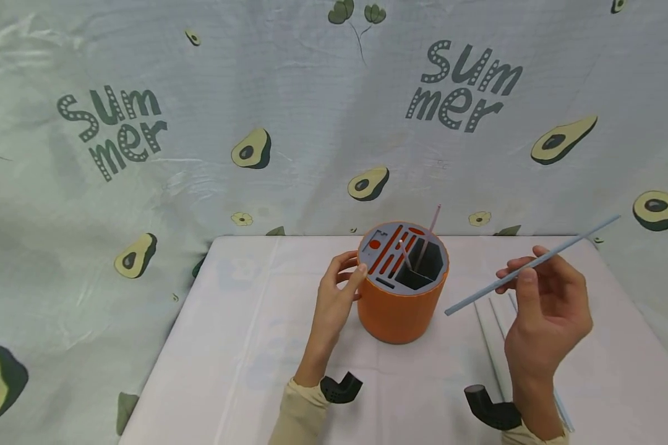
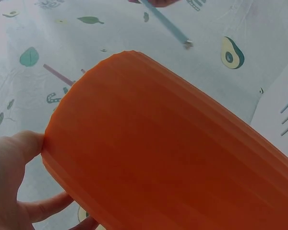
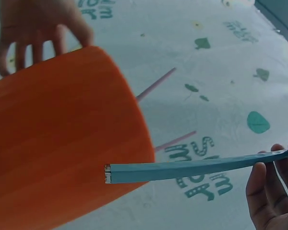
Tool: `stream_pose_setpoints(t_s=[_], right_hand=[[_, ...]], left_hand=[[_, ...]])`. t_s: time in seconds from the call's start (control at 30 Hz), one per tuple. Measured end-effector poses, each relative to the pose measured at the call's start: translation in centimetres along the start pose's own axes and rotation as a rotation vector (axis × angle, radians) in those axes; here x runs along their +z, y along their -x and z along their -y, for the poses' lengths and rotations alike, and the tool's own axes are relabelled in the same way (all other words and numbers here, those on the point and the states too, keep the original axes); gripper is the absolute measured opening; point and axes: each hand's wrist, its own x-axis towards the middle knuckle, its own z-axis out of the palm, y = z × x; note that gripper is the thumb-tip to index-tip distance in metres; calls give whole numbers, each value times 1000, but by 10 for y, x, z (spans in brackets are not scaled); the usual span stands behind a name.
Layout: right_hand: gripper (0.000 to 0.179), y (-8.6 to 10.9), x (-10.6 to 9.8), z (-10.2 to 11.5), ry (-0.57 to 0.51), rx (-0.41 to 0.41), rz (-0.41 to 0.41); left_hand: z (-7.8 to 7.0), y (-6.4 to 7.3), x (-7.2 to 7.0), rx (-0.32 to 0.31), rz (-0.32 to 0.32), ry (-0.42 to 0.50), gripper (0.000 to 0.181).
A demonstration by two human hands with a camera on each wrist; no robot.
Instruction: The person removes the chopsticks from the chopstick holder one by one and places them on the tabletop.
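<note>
An orange round desk organizer (image 1: pixel 398 318) with a grey slotted top (image 1: pixel 381 278) stands upright on the table. Two thin pink straws, one tall (image 1: pixel 434 220) and one short (image 1: pixel 404 253), lean in its dark large compartment (image 1: pixel 432 262). My left hand (image 1: pixel 336 293) grips the organizer's left side, thumb at the rim and fingers round the wall. Between thumb and fingers my right hand (image 1: pixel 551 315) pinches a long light-blue straw (image 1: pixel 479 293), held tilted in the air right of the organizer. Its lower end (image 3: pixel 108 173) overlaps the orange wall in the right wrist view.
Several thin pale straws (image 1: pixel 485 337) lie on the white table (image 1: pixel 256 346) at the right, partly hidden under my right arm. Behind the table's far edge hangs a pale cloth (image 1: pixel 312 93) printed with avocados and lettering. A black wrist mount (image 1: pixel 341 388) sits on each arm.
</note>
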Motion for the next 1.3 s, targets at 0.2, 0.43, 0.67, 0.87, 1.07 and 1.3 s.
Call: stream_pose_setpoints(t_s=[0.2, 0.43, 0.67, 0.87, 1.07, 1.3], right_hand=[[33, 8, -29, -4, 189, 69, 103], [35, 16, -57, -7, 667, 187, 216], [35, 22, -76, -18, 893, 369, 348], [34, 23, -88, -25, 1056, 540, 558], [37, 24, -94, -32, 1094, 710, 693], [38, 27, -106, -40, 1089, 945, 730]], left_hand=[[1, 0, 2, 3, -2, 3, 45], [1, -1, 3, 2, -3, -6, 45], [0, 1, 3, 3, -7, 5, 44], [0, 0, 3, 12, 2, 8, 44], [-2, 1, 2, 15, 0, 1, 44], [-1, 1, 1, 13, -3, 6, 44]])
